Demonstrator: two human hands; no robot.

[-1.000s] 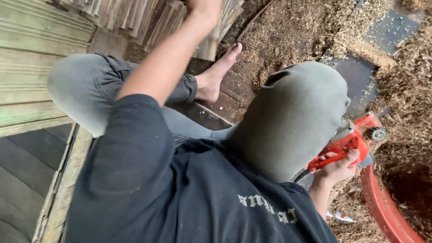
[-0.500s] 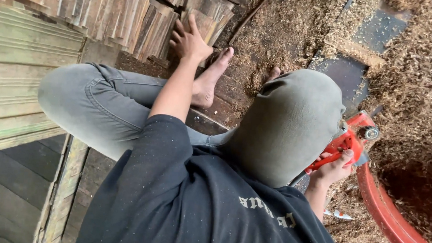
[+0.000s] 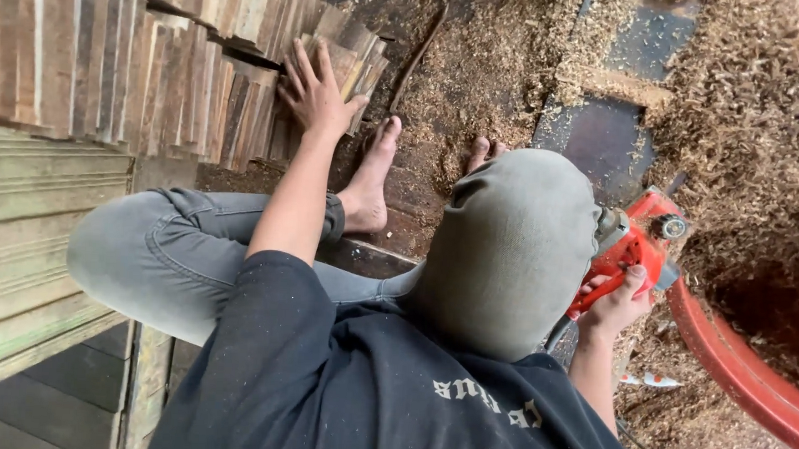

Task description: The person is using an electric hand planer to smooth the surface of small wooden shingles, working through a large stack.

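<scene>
The right hand has its grip closed around the handle of a red power tool, which sits beside the knee, next to a red tub rimmed with sawdust. The left hand is open, fingers spread, palm resting on a stack of slats beyond the bare feet.

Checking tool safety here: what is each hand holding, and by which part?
The right hand grips a red power tool by its red handle. The left hand holds nothing; it rests spread on the stacked wooden slats.
</scene>
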